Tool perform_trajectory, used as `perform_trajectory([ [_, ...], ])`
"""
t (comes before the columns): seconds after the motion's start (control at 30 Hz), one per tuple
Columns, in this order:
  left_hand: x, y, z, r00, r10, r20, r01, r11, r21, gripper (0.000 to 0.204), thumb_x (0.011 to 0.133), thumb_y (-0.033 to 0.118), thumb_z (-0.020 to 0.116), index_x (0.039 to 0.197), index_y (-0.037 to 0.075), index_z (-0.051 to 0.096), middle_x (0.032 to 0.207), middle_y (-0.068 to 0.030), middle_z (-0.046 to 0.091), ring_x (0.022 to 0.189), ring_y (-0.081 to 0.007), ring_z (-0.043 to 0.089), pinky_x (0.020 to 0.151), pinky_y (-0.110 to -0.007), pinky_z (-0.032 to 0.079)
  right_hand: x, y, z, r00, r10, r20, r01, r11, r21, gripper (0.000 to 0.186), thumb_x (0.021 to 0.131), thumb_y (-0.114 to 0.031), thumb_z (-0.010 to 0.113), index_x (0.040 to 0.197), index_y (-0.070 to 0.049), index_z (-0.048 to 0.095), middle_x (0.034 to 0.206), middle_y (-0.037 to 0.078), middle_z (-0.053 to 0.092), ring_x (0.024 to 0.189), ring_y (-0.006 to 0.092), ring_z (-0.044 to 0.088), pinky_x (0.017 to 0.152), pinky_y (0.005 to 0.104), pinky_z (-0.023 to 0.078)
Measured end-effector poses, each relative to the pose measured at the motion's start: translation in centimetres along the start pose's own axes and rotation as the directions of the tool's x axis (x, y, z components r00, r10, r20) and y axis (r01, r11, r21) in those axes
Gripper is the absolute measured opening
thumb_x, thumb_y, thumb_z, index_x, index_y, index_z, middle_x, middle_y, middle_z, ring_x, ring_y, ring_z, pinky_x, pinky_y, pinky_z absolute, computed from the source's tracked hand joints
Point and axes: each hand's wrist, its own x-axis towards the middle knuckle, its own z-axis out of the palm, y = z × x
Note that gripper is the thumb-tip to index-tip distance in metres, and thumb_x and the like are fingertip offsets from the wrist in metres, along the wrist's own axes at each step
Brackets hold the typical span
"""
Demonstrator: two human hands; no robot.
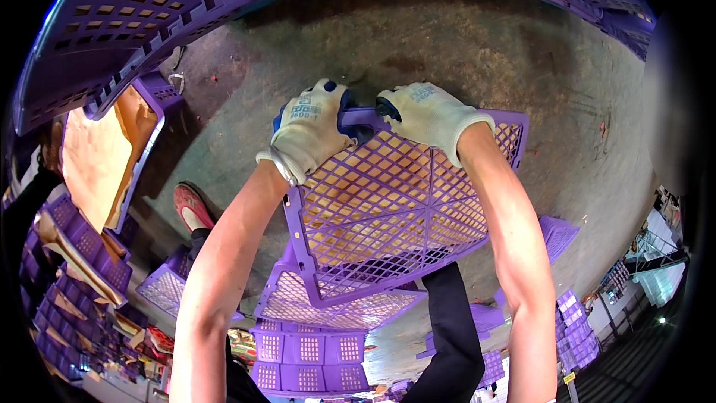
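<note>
A purple mesh crate (pixel 391 216), with tan material showing through its lattice, is tilted in front of me. My left hand (pixel 309 127), in a white knit glove with a blue palm, is closed on the crate's far edge, left of its middle. Beside it my right hand (pixel 418 112), gloved alike, has its fingers curled over that same edge, a little to the right. The undersides of both hands and whatever lies beneath the crate are hidden. More purple mesh crates (pixel 335 306) are underneath and behind it, close to my legs.
Large purple crates (pixel 112 22) border the concrete floor (pixel 418 37) ahead. At left stand a crate (pixel 142 104) holding brown paper (pixel 97 157) and several stacked crates (pixel 78 254). My pink shoe (pixel 192 205) is on the floor. Further crate stacks (pixel 574 328) are at lower right.
</note>
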Motion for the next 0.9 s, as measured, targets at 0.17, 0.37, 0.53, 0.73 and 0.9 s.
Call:
perform_trajectory([
  [0.17,-0.8,1.7,0.2,0.996,0.079,-0.045,-0.066,0.968,0.244,0.041,0.066,0.021,0.076,0.103,0.01,0.064,0.108,-0.0131,0.059,0.102,-0.0327,0.057,0.088,-0.042,0.047,-0.9,-0.1,1.5,0.991,-0.017,-0.133,0.013,1.0,-0.027,0.03,0.088,-0.015,0.051,0.116,-0.006,0.057,0.108,0.019,0.063,0.101,0.0345,0.06,0.088,0.0412,0.047],
  [0.37,0.8,1.7,-0.6,0.995,-0.046,0.09,0.035,0.992,0.119,0.039,0.067,0.023,0.076,0.101,0.01,0.065,0.107,-0.0135,0.059,0.102,-0.0343,0.056,0.088,-0.041,0.046,-1.0,1.4,1.2,0.989,-0.047,-0.14,0.071,0.983,0.171,0.036,0.089,-0.024,0.053,0.121,-0.006,0.054,0.116,0.018,0.059,0.109,0.033,0.056,0.094,0.0407,0.044],
  [0.53,-0.5,3.0,-0.6,0.998,0.008,0.058,-0.021,0.976,0.215,0.046,0.066,0.023,0.077,0.107,0.01,0.063,0.109,-0.0161,0.059,0.105,-0.0362,0.055,0.09,-0.042,0.045,-1.3,1.2,1.4,0.992,-0.003,-0.125,0.026,0.982,0.185,0.038,0.09,-0.026,0.053,0.122,-0.007,0.054,0.118,0.017,0.059,0.11,0.0335,0.055,0.096,0.0395,0.042],
  [0.73,-1.7,2.3,-0.8,0.991,0.126,0.036,-0.131,0.93,0.343,0.052,0.068,0.025,0.075,0.114,0.008,0.058,0.109,-0.0164,0.059,0.102,-0.0354,0.057,0.088,-0.044,0.045,-2.0,2.0,1.9,0.987,0.029,-0.156,0.025,0.941,0.336,0.049,0.082,-0.025,0.063,0.126,-0.008,0.052,0.125,0.018,0.055,0.114,0.0357,0.052,0.1,0.0397,0.04],
  [0.9,0.3,2.7,-1.9,0.984,-0.058,0.169,-0.006,0.935,0.354,0.049,0.07,0.026,0.074,0.112,0.006,0.059,0.106,-0.0154,0.061,0.101,-0.0336,0.059,0.089,-0.042,0.046,-1.8,2.5,2.6,0.978,-0.035,-0.208,0.096,0.951,0.293,0.06,0.073,-0.026,0.07,0.127,-0.009,0.051,0.128,0.016,0.053,0.118,0.0345,0.049,0.104,0.0398,0.037],
])
